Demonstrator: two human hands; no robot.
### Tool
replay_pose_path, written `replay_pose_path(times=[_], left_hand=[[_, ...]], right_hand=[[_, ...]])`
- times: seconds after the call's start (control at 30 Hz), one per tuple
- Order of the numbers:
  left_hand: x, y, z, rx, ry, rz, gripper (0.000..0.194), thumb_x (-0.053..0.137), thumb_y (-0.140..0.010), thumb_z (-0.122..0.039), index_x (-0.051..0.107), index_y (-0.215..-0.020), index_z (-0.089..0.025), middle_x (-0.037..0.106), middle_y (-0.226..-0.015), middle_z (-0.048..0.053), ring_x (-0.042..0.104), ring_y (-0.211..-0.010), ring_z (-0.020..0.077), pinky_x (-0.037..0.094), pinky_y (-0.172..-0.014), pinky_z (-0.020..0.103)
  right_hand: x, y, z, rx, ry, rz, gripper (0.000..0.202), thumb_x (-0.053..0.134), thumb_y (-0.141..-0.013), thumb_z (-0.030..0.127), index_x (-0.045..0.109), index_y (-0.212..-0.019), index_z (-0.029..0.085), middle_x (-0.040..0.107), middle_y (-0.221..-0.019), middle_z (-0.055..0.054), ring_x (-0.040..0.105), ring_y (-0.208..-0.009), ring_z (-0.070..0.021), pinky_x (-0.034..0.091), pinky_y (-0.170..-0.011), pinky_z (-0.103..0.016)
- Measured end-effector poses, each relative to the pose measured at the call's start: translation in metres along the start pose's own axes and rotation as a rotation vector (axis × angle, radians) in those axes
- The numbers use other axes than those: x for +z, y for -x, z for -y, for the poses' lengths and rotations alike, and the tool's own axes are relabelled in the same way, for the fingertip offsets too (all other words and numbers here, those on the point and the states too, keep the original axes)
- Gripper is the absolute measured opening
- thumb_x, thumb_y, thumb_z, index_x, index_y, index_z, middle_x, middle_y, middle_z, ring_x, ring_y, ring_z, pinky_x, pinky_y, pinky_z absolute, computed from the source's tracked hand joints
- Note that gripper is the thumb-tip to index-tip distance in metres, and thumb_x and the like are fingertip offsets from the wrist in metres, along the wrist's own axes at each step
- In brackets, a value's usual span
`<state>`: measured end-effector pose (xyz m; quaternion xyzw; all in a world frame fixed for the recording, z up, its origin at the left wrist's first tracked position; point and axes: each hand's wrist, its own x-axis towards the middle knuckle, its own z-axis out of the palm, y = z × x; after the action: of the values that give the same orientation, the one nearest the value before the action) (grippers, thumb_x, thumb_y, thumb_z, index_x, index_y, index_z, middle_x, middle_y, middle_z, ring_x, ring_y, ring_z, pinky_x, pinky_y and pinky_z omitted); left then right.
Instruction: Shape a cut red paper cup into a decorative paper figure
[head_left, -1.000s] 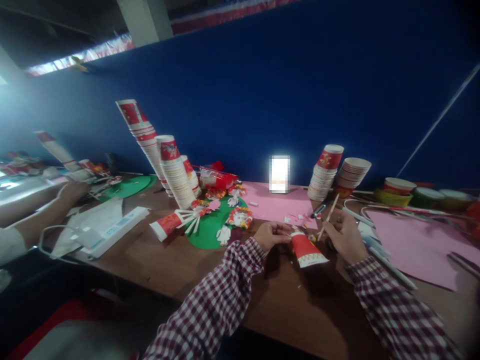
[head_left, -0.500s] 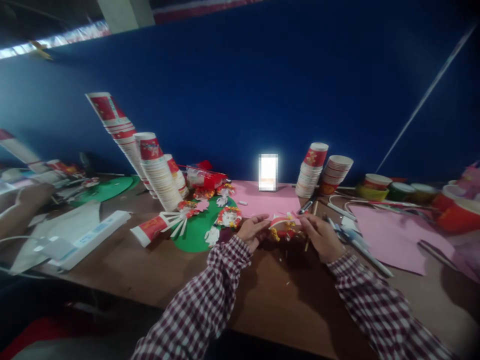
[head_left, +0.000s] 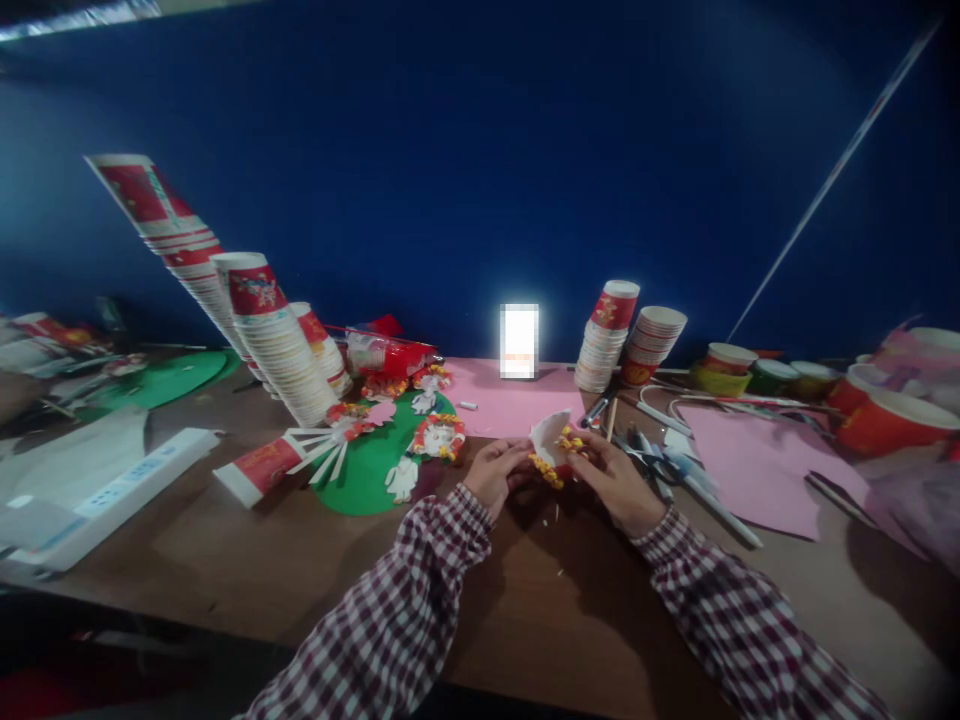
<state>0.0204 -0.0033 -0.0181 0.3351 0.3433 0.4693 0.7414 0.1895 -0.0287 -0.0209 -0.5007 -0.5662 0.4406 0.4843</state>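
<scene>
Between my two hands, just above the table, is a paper craft piece (head_left: 551,437) with a whitish inner face and a red and yellow ruffled edge. My left hand (head_left: 496,472) pinches its left side. At its right edge, by the yellow trim, the fingers of my right hand (head_left: 611,482) are closed on it. Left of my hands lies a green paper sheet (head_left: 356,490), bearing a ring-shaped ornament (head_left: 439,437) with red and yellow trim and a white rabbit-like cutout (head_left: 403,480). A cut-up red paper cup (head_left: 259,470) lies on its side nearby.
Tall stacks of paper cups (head_left: 277,350) lean at the left; shorter cup stacks (head_left: 604,340) stand behind my right hand. Scissors (head_left: 660,462), pens and pink paper (head_left: 757,470) lie to the right. A white power strip (head_left: 127,495) is at the left. A lit screen (head_left: 519,342) stands by the blue partition.
The craft piece has been tilted up, so its whitish face shows. Both hands have drawn closer together, and my left fingers have curled in. The whole view has shifted slightly.
</scene>
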Motion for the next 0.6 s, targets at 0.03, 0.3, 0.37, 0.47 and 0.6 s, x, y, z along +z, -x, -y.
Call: replay_pose_path(times=[0.03, 0.3, 0.37, 0.47, 0.6], left_hand=[[0.0, 0.0, 0.0, 0.048, -0.021, 0.011, 0.023, 0.067, -0.061, -0.018, 0.06, -0.081, -0.011, 0.061, -0.072, 0.003, 0.058, -0.065, 0.0109, 0.046, -0.065, 0.025], [0.005, 0.006, -0.005, 0.157, -0.029, 0.112, 0.042, 0.059, -0.069, -0.038, 0.056, -0.102, -0.012, 0.059, -0.1, 0.011, 0.055, -0.088, 0.0187, 0.043, -0.076, 0.028], [0.006, 0.007, -0.006, 0.161, -0.024, 0.106, 0.048, 0.053, -0.071, -0.048, 0.057, -0.101, -0.011, 0.059, -0.1, 0.012, 0.056, -0.087, 0.0195, 0.043, -0.076, 0.029], [0.005, 0.009, -0.009, 0.128, -0.081, 0.143, 0.047, 0.059, -0.067, -0.046, 0.059, -0.097, -0.01, 0.061, -0.093, 0.011, 0.056, -0.08, 0.0174, 0.042, -0.073, 0.028], [0.006, 0.01, -0.01, 0.082, -0.191, 0.201, 0.04, 0.063, -0.065, -0.04, 0.062, -0.09, -0.009, 0.062, -0.082, 0.008, 0.055, -0.07, 0.0138, 0.041, -0.069, 0.026]], right_hand=[[-0.001, 0.0, 0.0, -0.002, -0.007, -0.001, 0.037, 0.056, -0.073, 0.039, 0.05, -0.106, 0.023, 0.062, -0.097, -0.005, 0.059, -0.082, -0.0177, 0.051, -0.065, -0.027], [-0.009, 0.0, -0.001, -0.047, 0.107, 0.059, 0.043, 0.055, -0.075, 0.041, 0.049, -0.112, 0.021, 0.058, -0.107, -0.007, 0.055, -0.096, -0.021, 0.047, -0.081, -0.035], [-0.01, 0.001, 0.0, -0.074, 0.181, 0.086, 0.041, 0.054, -0.076, 0.042, 0.05, -0.111, 0.021, 0.059, -0.106, -0.007, 0.056, -0.094, -0.0224, 0.048, -0.079, -0.036], [-0.011, 0.002, 0.003, -0.12, 0.294, 0.077, 0.041, 0.052, -0.076, 0.043, 0.052, -0.111, 0.022, 0.059, -0.106, -0.007, 0.056, -0.094, -0.0236, 0.047, -0.081, -0.037], [-0.014, 0.002, 0.005, -0.153, 0.473, 0.053, 0.047, 0.051, -0.076, 0.044, 0.047, -0.118, 0.023, 0.056, -0.114, -0.007, 0.053, -0.1, -0.0249, 0.044, -0.085, -0.039]])
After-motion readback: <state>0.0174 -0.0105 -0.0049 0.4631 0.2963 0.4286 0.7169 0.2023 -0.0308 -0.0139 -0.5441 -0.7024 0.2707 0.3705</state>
